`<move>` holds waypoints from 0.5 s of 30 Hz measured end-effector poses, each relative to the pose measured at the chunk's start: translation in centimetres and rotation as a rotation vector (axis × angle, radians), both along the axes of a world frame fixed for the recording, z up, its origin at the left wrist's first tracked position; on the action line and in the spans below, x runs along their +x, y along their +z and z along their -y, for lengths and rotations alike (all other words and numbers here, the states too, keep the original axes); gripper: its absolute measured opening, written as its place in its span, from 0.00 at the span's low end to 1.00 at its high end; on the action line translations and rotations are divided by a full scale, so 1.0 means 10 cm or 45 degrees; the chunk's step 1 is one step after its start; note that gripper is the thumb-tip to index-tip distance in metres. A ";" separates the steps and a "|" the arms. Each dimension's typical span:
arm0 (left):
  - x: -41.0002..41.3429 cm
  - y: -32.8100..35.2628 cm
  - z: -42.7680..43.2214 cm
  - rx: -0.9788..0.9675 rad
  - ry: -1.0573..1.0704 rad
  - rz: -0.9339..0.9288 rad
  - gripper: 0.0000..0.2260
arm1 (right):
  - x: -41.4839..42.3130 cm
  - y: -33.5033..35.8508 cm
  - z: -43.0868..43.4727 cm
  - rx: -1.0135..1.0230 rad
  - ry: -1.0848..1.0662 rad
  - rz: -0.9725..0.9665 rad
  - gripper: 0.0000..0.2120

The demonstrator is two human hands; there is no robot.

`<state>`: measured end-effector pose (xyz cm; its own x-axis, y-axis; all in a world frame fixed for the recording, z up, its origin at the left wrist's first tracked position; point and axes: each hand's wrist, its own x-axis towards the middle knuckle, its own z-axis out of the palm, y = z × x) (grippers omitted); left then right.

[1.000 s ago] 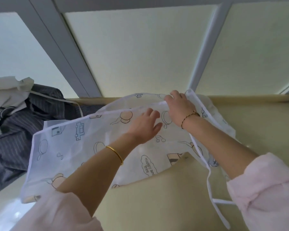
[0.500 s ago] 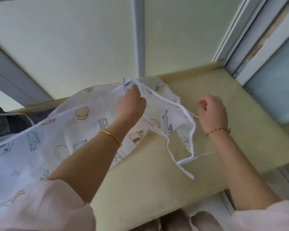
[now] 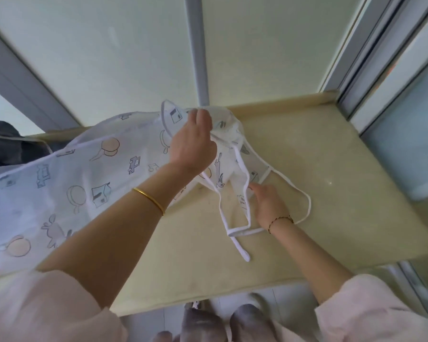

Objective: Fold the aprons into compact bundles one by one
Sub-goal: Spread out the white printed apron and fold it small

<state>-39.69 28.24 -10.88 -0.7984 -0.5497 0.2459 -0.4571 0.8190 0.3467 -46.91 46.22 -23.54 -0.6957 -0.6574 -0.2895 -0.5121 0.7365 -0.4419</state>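
A thin white apron (image 3: pixel 72 183) printed with small cartoon pictures lies spread across the pale yellow table (image 3: pixel 319 169), trailing off to the left. My left hand (image 3: pixel 195 141) grips the bunched top of the apron and lifts it above the table. My right hand (image 3: pixel 267 203) is lower, near the table surface, and pinches the apron's white strap (image 3: pixel 242 174) where it hangs down. More white straps (image 3: pixel 304 206) loop loosely over the table to the right and toward me.
A dark grey striped cloth (image 3: pixel 8 144) lies at the far left on the table. Window frames (image 3: pixel 195 50) and pale panes rise behind the table. A grey frame (image 3: pixel 381 50) stands at the right. My feet (image 3: pixel 223 324) show below the table's front edge.
My right hand moved from the right side in toward the apron and took hold of a hanging strap. My left hand kept its grip and raised the bunched top.
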 end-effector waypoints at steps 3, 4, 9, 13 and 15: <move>0.06 -0.02 -0.10 -0.002 -0.157 0.225 0.08 | -0.04 -0.10 -0.01 -0.011 0.127 -0.071 0.30; 0.09 -0.05 -0.11 -0.001 -0.219 0.289 0.07 | -0.05 -0.13 -0.01 -0.019 0.157 -0.106 0.30; 0.22 -0.23 -0.11 -0.011 -0.345 0.489 0.15 | -0.03 -0.22 0.01 -0.113 0.204 -0.289 0.21; 0.23 -0.28 -0.13 -0.193 -0.246 0.574 0.22 | -0.08 -0.20 0.07 -0.642 0.007 -0.090 0.11; 0.17 -0.28 -0.15 -0.251 -0.164 0.561 0.24 | -0.15 -0.06 0.08 -0.907 -0.171 0.335 0.10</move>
